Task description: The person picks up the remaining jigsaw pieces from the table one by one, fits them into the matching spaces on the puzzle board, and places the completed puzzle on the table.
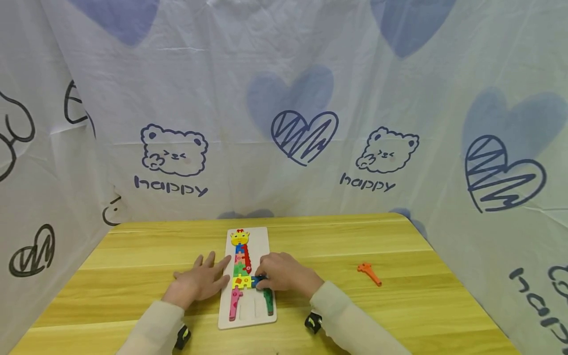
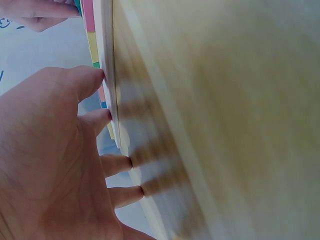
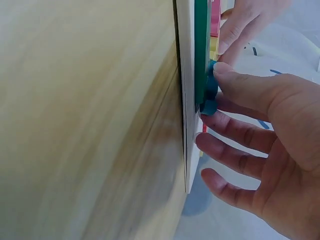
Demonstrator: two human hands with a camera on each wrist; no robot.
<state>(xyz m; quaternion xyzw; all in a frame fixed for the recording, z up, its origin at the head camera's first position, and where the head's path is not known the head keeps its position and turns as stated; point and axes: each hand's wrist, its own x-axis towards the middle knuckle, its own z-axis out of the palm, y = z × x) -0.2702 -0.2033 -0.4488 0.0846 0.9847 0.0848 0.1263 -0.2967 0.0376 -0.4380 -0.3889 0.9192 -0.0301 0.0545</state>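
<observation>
Along the left edge of the pale rectangular puzzle board [image 1: 259, 241], I see the left hand [image 1: 195, 283] spread wide with its fingertips against the edge, gripping nothing. That light contact may be the weak point: a sideways push from the right could slide or twist the board on the wood-grain table [image 1: 319, 241].

The board runs near to far, and its yellow giraffe head [image 1: 239, 237] points to the far end. Left to right at the near end, a pink spotted leg piece [image 1: 234, 304] and a dark green leg piece [image 1: 268, 301] lie lengthwise the same way.

Between thumb and finger, the right hand [image 1: 281, 273] pinches a dark blue puzzle piece [image 1: 256, 280], just right of the yellow patterned body piece [image 1: 241, 282]. Fingers cover much of it, so I cannot tell its long axis. Pressed down askew, it could jam on its neighbour or knock the green leg.

Far right, well off the board, an orange leg-shaped piece [image 1: 370, 274] lies diagonally, broad end far-left, narrow end near-right; a straying sleeve could brush it.
</observation>
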